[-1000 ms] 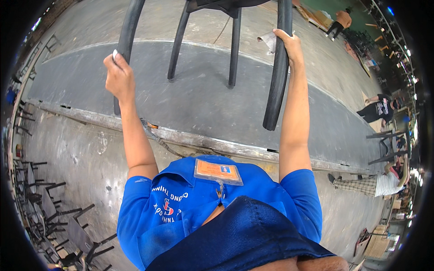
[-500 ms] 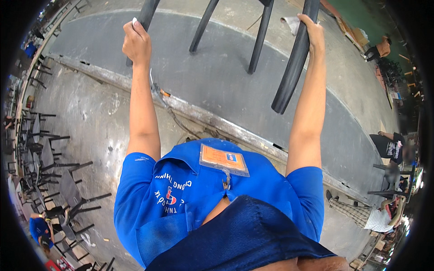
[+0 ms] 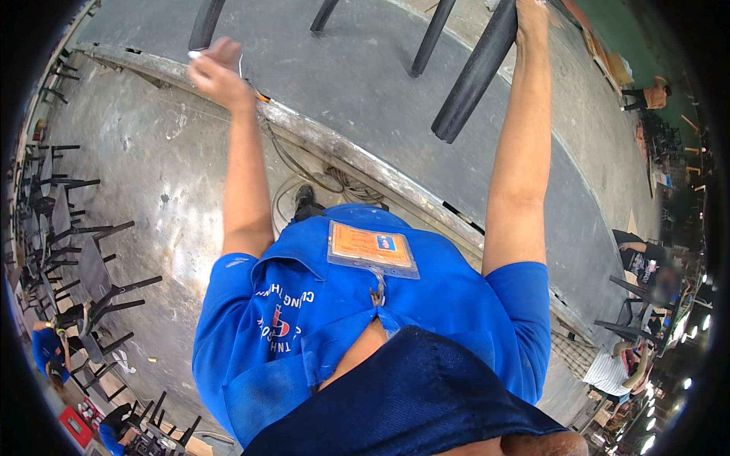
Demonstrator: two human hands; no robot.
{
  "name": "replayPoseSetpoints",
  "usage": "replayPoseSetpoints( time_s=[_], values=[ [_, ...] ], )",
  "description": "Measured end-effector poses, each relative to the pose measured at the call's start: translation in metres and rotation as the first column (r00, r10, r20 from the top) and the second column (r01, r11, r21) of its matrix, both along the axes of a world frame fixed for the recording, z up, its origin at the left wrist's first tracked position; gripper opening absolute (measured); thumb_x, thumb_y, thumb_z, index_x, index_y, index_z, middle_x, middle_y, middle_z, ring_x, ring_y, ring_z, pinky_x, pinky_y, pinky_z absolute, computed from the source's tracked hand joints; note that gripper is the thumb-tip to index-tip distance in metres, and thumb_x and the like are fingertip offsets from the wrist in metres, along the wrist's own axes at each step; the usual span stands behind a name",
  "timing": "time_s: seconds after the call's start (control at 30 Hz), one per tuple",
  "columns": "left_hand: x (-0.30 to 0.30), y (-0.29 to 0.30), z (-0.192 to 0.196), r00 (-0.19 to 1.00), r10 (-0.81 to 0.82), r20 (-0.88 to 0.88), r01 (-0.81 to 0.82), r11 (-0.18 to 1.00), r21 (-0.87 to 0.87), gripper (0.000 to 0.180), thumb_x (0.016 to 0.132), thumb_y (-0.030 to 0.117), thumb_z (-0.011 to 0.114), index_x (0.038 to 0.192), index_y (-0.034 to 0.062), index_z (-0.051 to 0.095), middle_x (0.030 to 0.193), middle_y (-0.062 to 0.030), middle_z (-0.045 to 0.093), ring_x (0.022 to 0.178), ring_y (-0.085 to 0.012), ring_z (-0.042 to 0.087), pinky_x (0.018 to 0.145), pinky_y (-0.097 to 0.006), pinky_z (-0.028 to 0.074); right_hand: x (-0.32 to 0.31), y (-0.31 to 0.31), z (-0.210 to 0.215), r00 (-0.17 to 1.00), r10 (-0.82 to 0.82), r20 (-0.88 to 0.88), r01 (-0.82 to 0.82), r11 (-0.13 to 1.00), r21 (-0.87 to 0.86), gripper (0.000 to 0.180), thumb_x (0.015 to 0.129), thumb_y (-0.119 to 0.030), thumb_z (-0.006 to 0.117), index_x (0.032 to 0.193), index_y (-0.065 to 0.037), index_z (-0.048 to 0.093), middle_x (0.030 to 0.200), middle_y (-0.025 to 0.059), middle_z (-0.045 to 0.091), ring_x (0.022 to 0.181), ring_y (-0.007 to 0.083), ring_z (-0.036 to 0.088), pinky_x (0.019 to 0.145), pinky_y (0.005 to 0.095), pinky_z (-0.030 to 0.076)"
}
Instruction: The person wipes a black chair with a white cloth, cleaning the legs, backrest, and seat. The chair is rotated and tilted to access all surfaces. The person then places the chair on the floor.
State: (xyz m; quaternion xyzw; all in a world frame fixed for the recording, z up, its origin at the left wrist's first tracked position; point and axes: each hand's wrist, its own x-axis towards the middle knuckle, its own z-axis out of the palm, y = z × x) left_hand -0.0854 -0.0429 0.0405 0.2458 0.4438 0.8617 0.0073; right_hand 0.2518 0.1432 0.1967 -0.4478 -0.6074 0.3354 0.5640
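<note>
A piece of black furniture stands on the grey work surface (image 3: pixel 304 83), its upper part cut off by the top edge of the head view. The thick right leg (image 3: pixel 475 72) is nearest me; two thinner legs, one in the middle (image 3: pixel 432 38), stand farther in. My right hand (image 3: pixel 531 11) is at the right leg, its fingers partly out of view and seemingly closed round it. My left hand (image 3: pixel 220 74), blurred, is just below the end of the left leg (image 3: pixel 205 26), apart from it. Its fingers are loosely spread, one with a white tip.
A worn pale edge (image 3: pixel 357 156) of the work surface runs in front of me. Coiled cable (image 3: pixel 346 186) lies on the floor by my shoe (image 3: pixel 306 199). Black chairs (image 3: pixel 95 266) crowd the left. Co-workers are at the far left (image 3: pixel 49 353) and right (image 3: pixel 608 372).
My left hand has come off the left leg and moved down toward me. The furniture and my right hand sit higher in the picture, and the view has shifted.
</note>
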Motion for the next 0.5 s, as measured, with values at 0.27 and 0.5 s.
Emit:
replayPoseSetpoints(
  time_s=[0.27,0.5],
  values=[
    [0.185,-0.031,-0.041,0.482,-0.729,0.486,0.865,0.485,-0.129,0.035,0.099,0.034,0.032,0.104,0.0011,0.042,0.097,-0.0198,0.062,0.087,-0.0247,0.065,0.079,-0.037,0.055,-0.010,-0.021,-0.009,0.998,0.036,-0.052,-0.036,0.999,0.015,0.021,0.073,-0.023,0.065,0.071,-0.003,0.057,0.055,0.0010,0.049,0.040,0.0098,0.046,0.036,0.0265,0.039],
    [0.216,-0.028,-0.007,0.271,-0.812,0.517,0.962,0.207,-0.180,0.033,0.098,0.040,0.035,0.102,0.0109,0.049,0.085,-0.0044,0.058,0.073,-0.0130,0.056,0.065,-0.027,0.046,-0.023,-0.039,-0.023,0.980,0.019,-0.200,-0.002,0.996,0.085,0.026,0.066,-0.014,0.074,0.079,0.006,0.062,0.070,0.0064,0.061,0.061,0.0131,0.057,0.055,0.0277,0.045]
  ],
)
